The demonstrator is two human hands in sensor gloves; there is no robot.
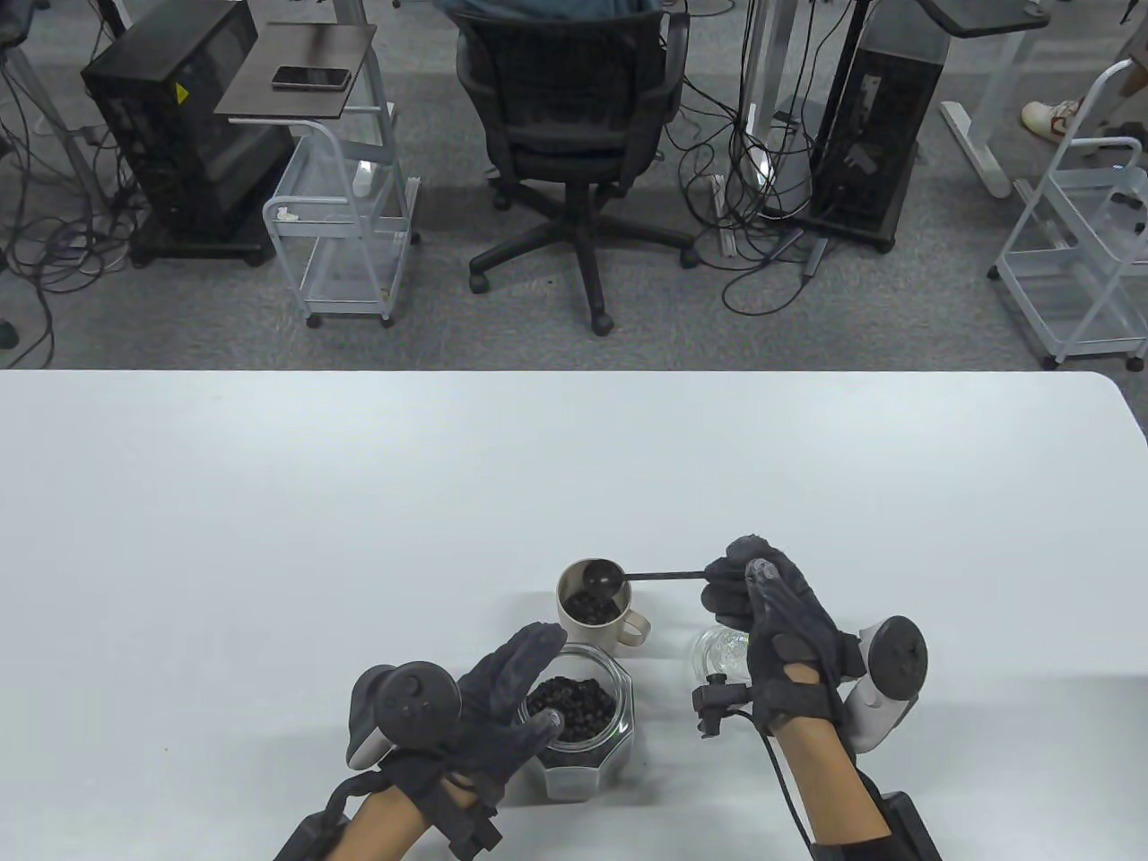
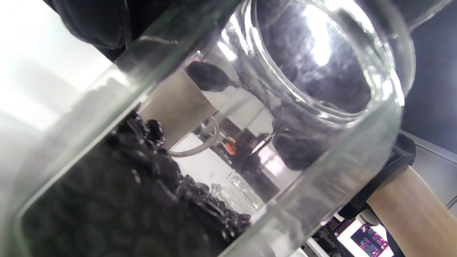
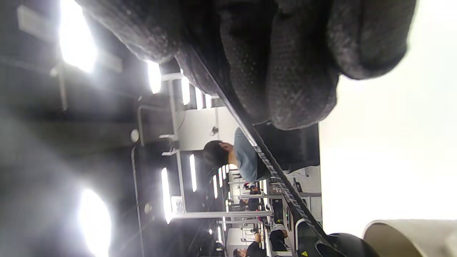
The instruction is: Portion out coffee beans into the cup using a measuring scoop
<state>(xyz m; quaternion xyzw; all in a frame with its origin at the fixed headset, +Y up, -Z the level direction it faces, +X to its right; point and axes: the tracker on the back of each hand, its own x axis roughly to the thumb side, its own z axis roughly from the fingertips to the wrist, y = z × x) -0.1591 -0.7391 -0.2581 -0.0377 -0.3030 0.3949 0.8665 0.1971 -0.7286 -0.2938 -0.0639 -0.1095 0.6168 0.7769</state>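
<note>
A beige cup (image 1: 592,639) with a handle stands near the table's front edge and has coffee beans in it. My right hand (image 1: 749,592) pinches the handle of a black measuring scoop (image 1: 599,576), whose bowl is tilted over the cup's mouth. In front of the cup an open glass jar (image 1: 583,717) holds coffee beans (image 1: 569,704). My left hand (image 1: 511,695) grips the jar's left side, thumb on its rim. The left wrist view looks through the jar (image 2: 321,150) at the beans (image 2: 117,200) and the cup (image 2: 175,107). The right wrist view shows the scoop handle (image 3: 271,164) under curled fingers (image 3: 296,71) and the cup rim (image 3: 410,235).
A clear glass lid (image 1: 720,650) lies on the table just right of the cup, partly under my right wrist. An office chair (image 1: 574,134), carts and computer towers stand on the floor beyond the table's far edge.
</note>
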